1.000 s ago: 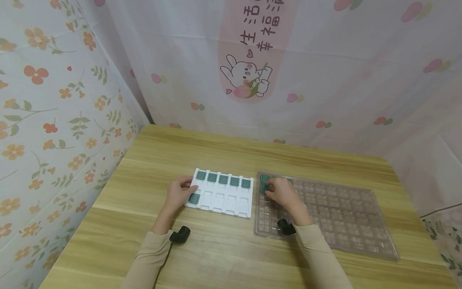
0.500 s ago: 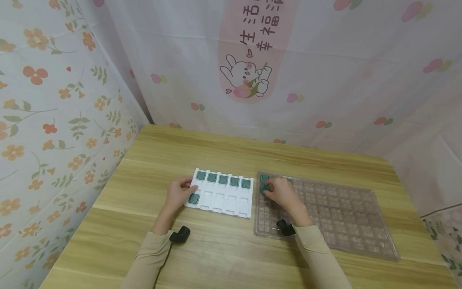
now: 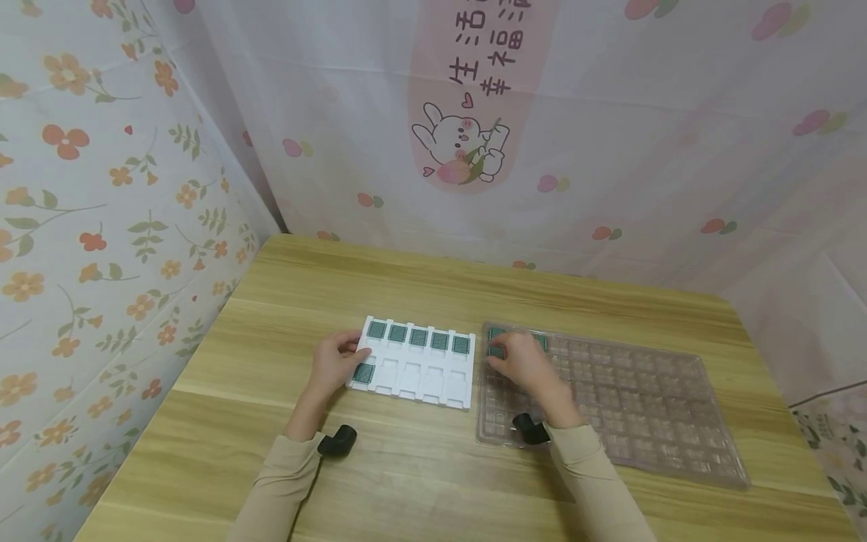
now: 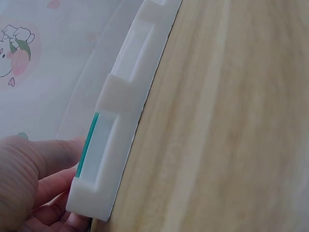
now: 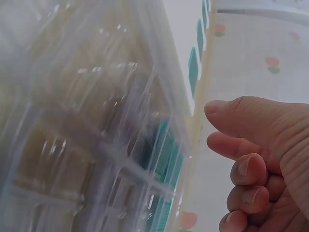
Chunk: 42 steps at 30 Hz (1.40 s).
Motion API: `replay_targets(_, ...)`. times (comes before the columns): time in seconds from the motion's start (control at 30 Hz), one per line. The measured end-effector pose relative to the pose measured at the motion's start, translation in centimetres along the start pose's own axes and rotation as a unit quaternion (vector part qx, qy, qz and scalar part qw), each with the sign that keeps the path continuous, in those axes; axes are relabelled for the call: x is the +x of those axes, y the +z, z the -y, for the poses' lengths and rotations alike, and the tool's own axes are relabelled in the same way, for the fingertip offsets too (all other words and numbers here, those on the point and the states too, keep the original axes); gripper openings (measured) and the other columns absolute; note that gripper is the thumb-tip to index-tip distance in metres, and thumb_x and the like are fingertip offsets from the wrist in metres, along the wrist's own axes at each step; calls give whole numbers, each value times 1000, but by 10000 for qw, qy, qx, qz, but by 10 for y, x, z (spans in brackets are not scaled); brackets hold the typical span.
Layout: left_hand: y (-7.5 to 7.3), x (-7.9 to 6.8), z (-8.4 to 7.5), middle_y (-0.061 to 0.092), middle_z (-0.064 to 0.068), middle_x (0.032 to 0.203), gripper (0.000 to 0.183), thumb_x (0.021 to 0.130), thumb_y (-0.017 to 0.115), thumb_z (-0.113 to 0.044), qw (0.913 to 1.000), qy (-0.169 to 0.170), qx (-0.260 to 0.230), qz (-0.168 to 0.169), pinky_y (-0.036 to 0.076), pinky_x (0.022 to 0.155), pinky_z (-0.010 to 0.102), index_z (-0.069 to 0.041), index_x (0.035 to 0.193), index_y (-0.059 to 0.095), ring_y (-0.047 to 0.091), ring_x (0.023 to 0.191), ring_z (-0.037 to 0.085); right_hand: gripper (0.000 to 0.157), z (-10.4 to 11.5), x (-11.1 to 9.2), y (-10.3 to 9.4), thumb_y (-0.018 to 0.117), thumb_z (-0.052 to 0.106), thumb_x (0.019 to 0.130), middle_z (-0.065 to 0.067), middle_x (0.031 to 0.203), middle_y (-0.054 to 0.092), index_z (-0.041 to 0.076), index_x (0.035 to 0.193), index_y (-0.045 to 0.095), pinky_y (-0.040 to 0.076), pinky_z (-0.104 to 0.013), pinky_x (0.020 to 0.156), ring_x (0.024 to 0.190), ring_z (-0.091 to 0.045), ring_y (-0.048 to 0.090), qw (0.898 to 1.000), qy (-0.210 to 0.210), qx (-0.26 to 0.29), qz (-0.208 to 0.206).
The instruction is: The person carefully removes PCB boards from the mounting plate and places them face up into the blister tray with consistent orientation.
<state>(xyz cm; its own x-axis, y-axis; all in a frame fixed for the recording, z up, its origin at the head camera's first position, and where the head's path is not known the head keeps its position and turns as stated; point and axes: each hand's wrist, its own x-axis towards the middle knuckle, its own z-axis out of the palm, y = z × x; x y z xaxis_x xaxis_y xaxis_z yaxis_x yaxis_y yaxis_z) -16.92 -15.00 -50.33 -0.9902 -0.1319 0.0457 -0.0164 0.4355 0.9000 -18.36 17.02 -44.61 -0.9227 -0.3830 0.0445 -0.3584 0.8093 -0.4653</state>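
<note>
Six dark green square boards with a fine grid (image 3: pixel 439 341) are seated in the white ten-pocket tray (image 3: pixel 409 355), as before, its left edge gripped by the left hand (image 3: pixel 335 364). Over the clear plastic multi-cell tray (image 3: pixel 650 414), the right hand (image 3: pixel 527 366) has been shifted slightly leftward, thumb and forefinger narrowly parted, nothing seen between; four white pockets are left unfilled.

Passable over wood-grain tabletop (image 3: pixel 406 474) between beige-sleeved forearms (image 3: pixel 274 482), but blocked by left hand (image 3: pixel 335 361) at left end of white rectangular plastic tray (image 3: pixel 420 359) and right hand (image 3: pixel 528 363) over far-left corner of transparent many-celled plastic tray (image 3: pixel 637 410).
</note>
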Motion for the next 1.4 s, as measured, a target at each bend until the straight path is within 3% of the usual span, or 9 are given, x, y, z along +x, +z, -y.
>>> replay_targets(0.47,-1,-1,0,61,21,95,34,79,71,1,10000,-4,18,23,50,68,18,11,111,62,58,85,27,27,19,3,6,73,8,79,3,54,40,-6,101,68,28,-20,42,46,-7,30,9999,-114,18,-57)
replay_targets(0.73,0,-1,2,62,19,94,34,79,72,1,10000,-55,37,-28,50,69,19,9,111,63,58,85,25,26,31,5,9,71,7,81,4,51,40,-7,102,67,30,-19,42,42,-6,30,9993,-243,277,30)
replay_targets(1.13,0,-1,1,62,19,94,35,79,72,-1,9999,-104,58,-18,50,69,20,9,111,63,58,85,26,24,49,9,14,73,10,80,4,52,37,-4,100,69,25,-20,44,46,-8,28,9995,-303,25,39)
replay_targets(1.4,-1,-1,-1,62,19,93,33,79,72,-1,9999,-88,54,-27,51,69,23,9,110,64,58,84,26,24,61,11,17,72,9,81,4,55,37,-4,101,69,25,-20,45,48,-8,28,9983,-509,270,88)
